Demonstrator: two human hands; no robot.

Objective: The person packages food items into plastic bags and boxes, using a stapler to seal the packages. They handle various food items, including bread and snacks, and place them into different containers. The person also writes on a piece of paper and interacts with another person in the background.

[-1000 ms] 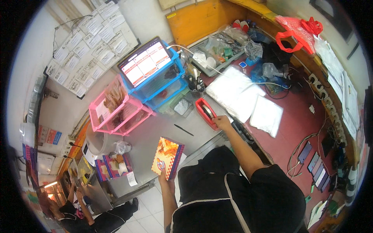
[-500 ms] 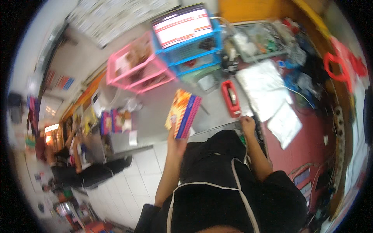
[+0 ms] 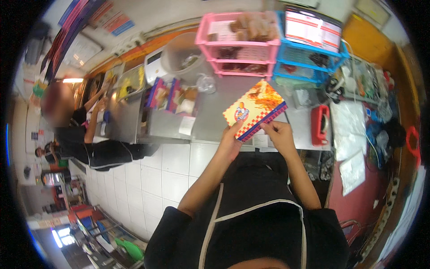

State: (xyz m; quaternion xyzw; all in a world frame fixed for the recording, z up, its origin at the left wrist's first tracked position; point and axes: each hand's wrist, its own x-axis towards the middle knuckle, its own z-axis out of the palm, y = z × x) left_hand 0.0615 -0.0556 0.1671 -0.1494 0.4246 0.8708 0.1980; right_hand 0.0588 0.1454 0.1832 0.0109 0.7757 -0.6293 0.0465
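A flat yellow paper food pack [image 3: 257, 99], printed with fried food and a blue-and-red checked band, is held up over the counter's front edge. At its lower left corner my left hand [image 3: 230, 141] is closed on it, the thumb lying over the printed side. My right hand [image 3: 282, 136] is closed with bent fingers at the pack's lower right edge, seeming to pinch it there. Beyond my left hand, two similar packs [image 3: 158, 95] with wrapped food in them rest on the steel counter [image 3: 215, 107], near a paper slip [image 3: 187, 126] and a crumpled clear bag [image 3: 206, 84].
Behind stand a pink rack [image 3: 244, 47], a blue rack [image 3: 309, 48] with a screen [image 3: 313, 30] on it, and a clear tub [image 3: 172, 54]. To the right are a red tape dispenser [image 3: 316, 125] and white plastic bags [image 3: 354, 123]. A co-worker [image 3: 71, 139] works at the left.
My right hand has come from beside the tape dispenser to the pack's lower edge. The pack has turned, its printed face showing more fully. The view has swung left.
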